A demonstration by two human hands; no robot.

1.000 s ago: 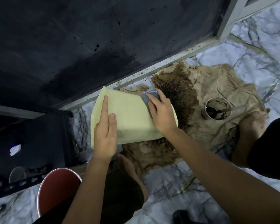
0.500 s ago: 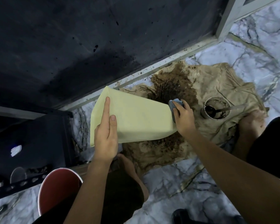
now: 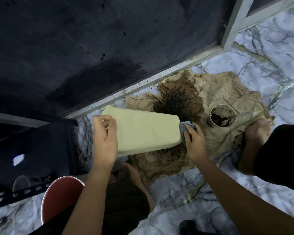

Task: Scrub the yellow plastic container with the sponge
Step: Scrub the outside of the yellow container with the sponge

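Both hands busy: left hand grips yellow container; right hand presses sponge against its end.

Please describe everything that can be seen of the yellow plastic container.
The pale yellow plastic container is smooth, matte and tapered, wider at the left end. It lies tilted on its side, held above the stained beige cloth. The left hand grips its wide end, fingers curled over the edge. The right hand presses a grey-blue sponge against its narrow end. Its inside is hidden.
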